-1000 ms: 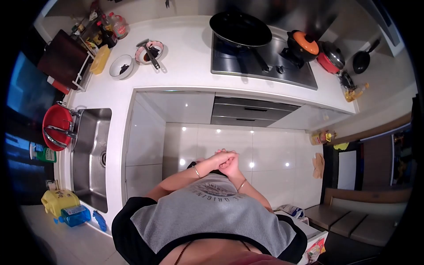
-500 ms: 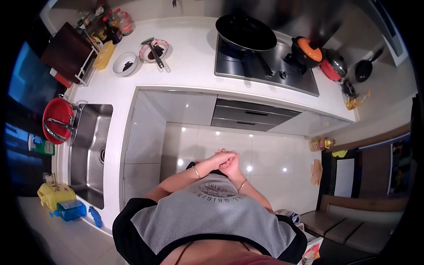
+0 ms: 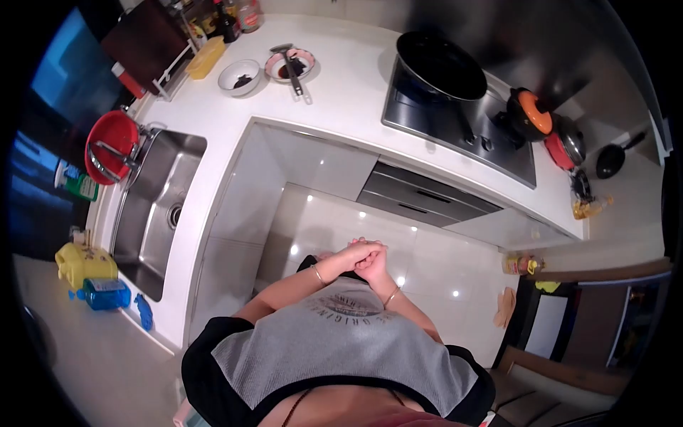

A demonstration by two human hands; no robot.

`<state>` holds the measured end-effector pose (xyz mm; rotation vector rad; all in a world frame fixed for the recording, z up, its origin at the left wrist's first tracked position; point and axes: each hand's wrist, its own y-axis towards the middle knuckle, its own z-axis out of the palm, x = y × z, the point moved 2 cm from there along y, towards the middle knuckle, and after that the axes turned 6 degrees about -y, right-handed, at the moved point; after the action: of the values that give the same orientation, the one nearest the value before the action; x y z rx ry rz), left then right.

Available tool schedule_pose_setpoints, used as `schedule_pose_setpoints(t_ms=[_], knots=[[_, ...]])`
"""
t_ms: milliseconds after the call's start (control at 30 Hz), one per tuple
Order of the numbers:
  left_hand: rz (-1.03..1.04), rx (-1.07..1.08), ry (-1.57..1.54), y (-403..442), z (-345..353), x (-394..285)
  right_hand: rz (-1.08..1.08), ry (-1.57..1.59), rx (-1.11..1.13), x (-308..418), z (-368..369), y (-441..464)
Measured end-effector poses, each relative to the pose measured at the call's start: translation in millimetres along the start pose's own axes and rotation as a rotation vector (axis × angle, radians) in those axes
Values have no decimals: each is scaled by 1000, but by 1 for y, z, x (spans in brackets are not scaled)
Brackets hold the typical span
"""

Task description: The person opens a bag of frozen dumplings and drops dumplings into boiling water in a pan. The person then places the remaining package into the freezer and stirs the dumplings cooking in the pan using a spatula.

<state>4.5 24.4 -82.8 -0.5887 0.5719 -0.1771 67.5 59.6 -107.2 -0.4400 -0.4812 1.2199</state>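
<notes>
Shirt near clasped fingers is grey, black-sleeved, printed.

A kitchen, seen from above. At one o'clock, a black wok sits on a steel hob set into a white tabletop. At two, an orange-lidded pot. A steel sink lies at nine o'clock, a curved tap and red basin just beside it. Bottles stand at eleven.
</notes>
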Motion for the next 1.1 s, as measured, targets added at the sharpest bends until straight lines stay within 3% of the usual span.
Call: schedule_pose_setpoints(t_ms=[100, 200, 267, 367, 467, 567, 600, 633, 700, 733, 767, 800, 833, 867, 967, 1100], knots=[[110, 11, 10, -26, 7, -22, 76, -66, -38, -5, 8, 11], [-19, -66, 51, -12, -14, -17, 125, -125, -93, -13, 13, 19], [6, -79, 33, -13, -19, -17, 130, -184, -158, -18, 4, 23], [25, -84, 13, -19, -12, -20, 137, -43, 106, -15, 4, 21], [103, -88, 47, -26, -9, -29, 71, -190, -36, -15, 28, 14], [213, 25, 207, -65, 11, -74, 22, -624, 96, 6, 84, 2], [253, 17, 312, -82, 25, -95, -262, -831, 157, 22, 111, -6], [473, -98, 348, -109, 47, -122, -549, -1029, 210, 40, 144, -21], [885, -288, 466, -186, 91, -174, -912, -1121, 363, 82, 223, -72], [1293, -294, 475, -226, 115, -190, -1162, -1166, 495, 94, 264, -112], [1624, -450, 691, -266, 136, -199, -1482, -1306, 546, 107, 293, -149], [1994, -238, 507, -290, 148, -210, -1835, -1290, 657, 119, 315, -178], [2335, 13, 392, -313, 160, -219, -2012, -1266, 632, 133, 325, -204], [2528, 244, 411, -335, 173, -226, -2170, -1189, 663, 137, 337, -225], [2595, 556, 620, -382, 207, -231, -2320, -707, 919, 132, 372, -282], [2556, 685, 718, -406, 225, -234, -2623, -964, 968, 167, 358, -353]])
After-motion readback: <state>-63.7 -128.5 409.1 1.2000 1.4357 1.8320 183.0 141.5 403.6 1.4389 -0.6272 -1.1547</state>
